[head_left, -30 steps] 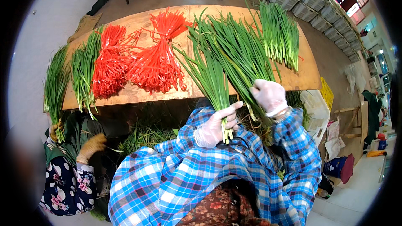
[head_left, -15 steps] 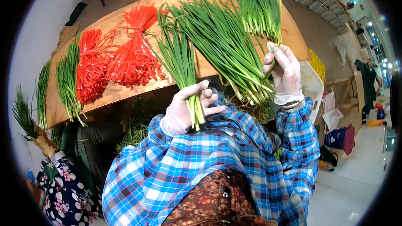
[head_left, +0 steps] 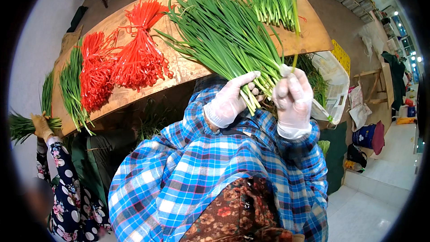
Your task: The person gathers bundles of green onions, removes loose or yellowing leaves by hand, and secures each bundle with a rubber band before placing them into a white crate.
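Left hand: the gloved left hand (head_left: 226, 103) is curled, thumb over fingers, round a small green bunch (head_left: 249, 101), whose pale butts poke out on the near side of the grip.
Right hand: the gloved right hand (head_left: 294, 103) has thumb and forefinger pressed together, apparently on a limp yellowed leaf (head_left: 295, 14) that rises toward the far side (a sorry-looking strip beside all that green).
Big pile: the loose green pile (head_left: 224, 33) lies on the wooden table (head_left: 186, 68), its butts overhanging the near edge.
Lie of the stalks: pile and small bunch both run from near right to far left, tips away from the person; the pile's butts lie just left of the right fingertips and far-right of the left hand, the right hand being the nearer.
Red ties: two heaps, one in the middle (head_left: 142, 49) and one farther left (head_left: 95, 78).
Far right: a tidier green bundle (head_left: 274, 2), cut off at its tips.
Co-worker: at the left, a gloved hand (head_left: 41, 127) grips more greens (head_left: 22, 127).
Hard to make out: the leaf is blurred, its pinched end hidden by fingers; where small bunch and pile part, I can't tell.
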Demonstrator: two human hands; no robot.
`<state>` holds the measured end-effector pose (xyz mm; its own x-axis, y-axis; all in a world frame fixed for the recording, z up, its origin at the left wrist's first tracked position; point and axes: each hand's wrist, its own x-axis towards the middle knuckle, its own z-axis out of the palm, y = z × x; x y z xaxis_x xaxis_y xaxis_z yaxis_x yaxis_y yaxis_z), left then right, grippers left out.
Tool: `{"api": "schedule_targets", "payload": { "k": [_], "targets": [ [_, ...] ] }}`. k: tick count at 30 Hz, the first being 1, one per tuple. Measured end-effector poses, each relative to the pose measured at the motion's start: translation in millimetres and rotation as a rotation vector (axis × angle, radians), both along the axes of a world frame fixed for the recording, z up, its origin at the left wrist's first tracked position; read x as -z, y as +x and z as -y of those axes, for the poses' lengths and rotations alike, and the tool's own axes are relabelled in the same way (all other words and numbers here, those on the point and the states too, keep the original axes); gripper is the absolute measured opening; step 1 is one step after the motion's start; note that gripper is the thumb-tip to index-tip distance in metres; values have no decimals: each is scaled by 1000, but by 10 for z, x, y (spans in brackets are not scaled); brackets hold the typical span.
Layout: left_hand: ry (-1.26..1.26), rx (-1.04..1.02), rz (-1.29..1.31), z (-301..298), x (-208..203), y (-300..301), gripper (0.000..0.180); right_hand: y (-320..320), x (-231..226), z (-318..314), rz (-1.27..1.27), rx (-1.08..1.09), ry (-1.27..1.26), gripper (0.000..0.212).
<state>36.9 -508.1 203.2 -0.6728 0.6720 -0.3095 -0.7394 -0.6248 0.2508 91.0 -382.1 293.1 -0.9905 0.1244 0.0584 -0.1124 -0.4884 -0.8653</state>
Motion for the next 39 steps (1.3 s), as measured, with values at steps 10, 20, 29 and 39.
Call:
{"api": "schedule_targets", "payload": {
  "k": [10,20,29,39],
  "targets": [
    [-36,-71,48,61,-87,8,16,531,-82,-947,-205,467,271,28],
    [96,-64,77,325,-178,60,10,163,499,-935,151,396,1149,21],
    [195,-17,-17,183,-2,16,23,-250,222,-567,-197,340,1653,14],
    [179,-95,-60,9,-105,57,25,33,210,-154,-533,390,1620,9]
  ]
}}
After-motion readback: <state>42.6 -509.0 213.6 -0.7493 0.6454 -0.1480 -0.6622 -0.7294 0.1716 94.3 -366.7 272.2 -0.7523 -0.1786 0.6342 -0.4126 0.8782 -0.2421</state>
